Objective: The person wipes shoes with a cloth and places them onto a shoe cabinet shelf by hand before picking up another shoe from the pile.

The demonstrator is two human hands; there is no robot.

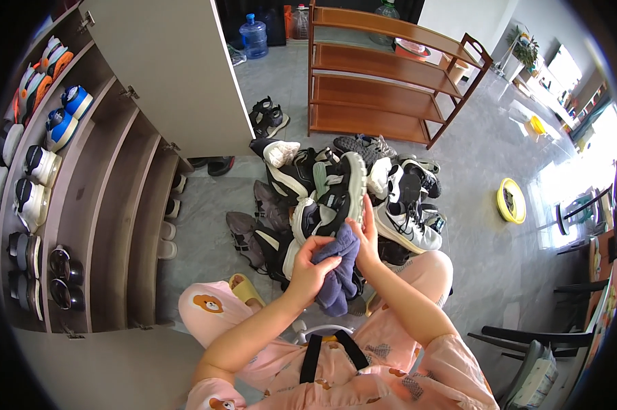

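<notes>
My left hand point(310, 268) is closed on a bunched purple-blue cloth point(340, 275), its thumb lying over the folds. My right hand point(366, 236) grips a black shoe with a thick white sole point(353, 188), held tilted with the sole facing right. The cloth reaches up to the lower end of this shoe, between both hands. Beyond and around them lies a heap of shoes on the floor, among them a white sneaker with black laces point(407, 229), a grey shoe point(243, 236) and a white-toed shoe point(281, 154).
At left stands an open shoe cabinet point(110, 225) holding blue shoes point(62, 126), white sneakers point(32, 201) and sandals point(66, 280). Its door point(165, 75) juts toward a brown wooden rack point(376, 85). A yellow basin point(511, 201) sits to the right, near dark chairs point(537, 336).
</notes>
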